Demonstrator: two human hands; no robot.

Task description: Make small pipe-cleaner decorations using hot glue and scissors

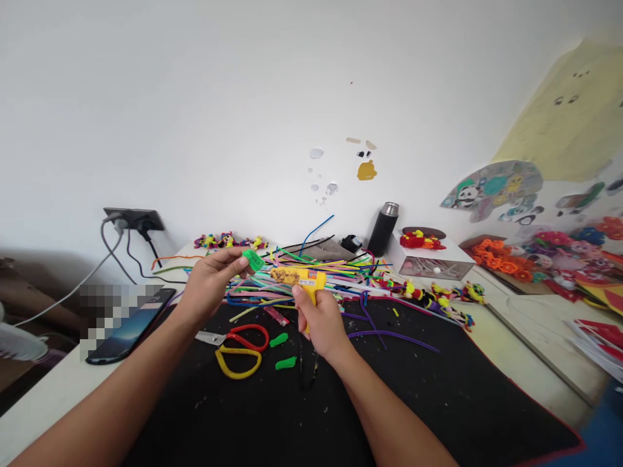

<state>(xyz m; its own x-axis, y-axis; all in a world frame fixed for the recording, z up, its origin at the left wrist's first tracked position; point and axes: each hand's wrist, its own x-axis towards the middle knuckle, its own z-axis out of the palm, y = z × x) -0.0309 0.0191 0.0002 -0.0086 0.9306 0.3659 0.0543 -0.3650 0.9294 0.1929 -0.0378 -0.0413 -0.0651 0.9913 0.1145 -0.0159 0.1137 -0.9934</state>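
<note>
My left hand (220,272) pinches a small green fuzzy piece (254,261), which looks made of pipe cleaner. Wrapped round the handle of a yellow hot glue gun (307,279) is my right hand (322,319). The gun's stained nozzle end points left, close to the green piece; whether they touch I cannot tell. Below the hands, two more green pieces (285,363) lie on the black mat (389,402). Beside them rest scissors (238,347) with one red and one yellow handle loop.
Many coloured pipe cleaners (272,295) are heaped behind the hands. A phone (134,327) lies at left. A black flask (383,230) and a white box (431,259) stand at the back right. Small colourful figures (438,295) lie in front of the box.
</note>
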